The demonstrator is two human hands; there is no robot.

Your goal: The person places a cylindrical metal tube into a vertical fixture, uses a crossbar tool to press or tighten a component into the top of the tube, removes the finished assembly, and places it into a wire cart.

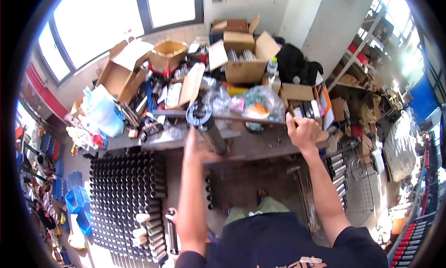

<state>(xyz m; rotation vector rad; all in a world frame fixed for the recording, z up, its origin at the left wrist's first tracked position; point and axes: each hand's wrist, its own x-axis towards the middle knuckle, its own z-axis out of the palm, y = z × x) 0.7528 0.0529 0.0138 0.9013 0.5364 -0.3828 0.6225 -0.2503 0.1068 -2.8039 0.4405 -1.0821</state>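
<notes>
A metal cylinder [215,139] stands tilted at the bench's front edge. On its top sits a grey notched ring [199,115]. A long metal bar [251,120] runs sideways across the ring, reaching past it on the left. My right hand [303,132] is closed around the bar's right end, thumb up. Beside the cylinder, on its near left side, is my left hand [194,149], smeared by motion. Its fingers are too blurred to show whether they touch the cylinder.
Open cardboard boxes [245,71], plastic bags [260,103] and loose parts crowd the bench [274,149]. Many black tubes [127,193] stand stacked on the floor at left, near blue bins [76,198]. Metal rods [338,177] stand at right. A shelf [353,64] holds more boxes.
</notes>
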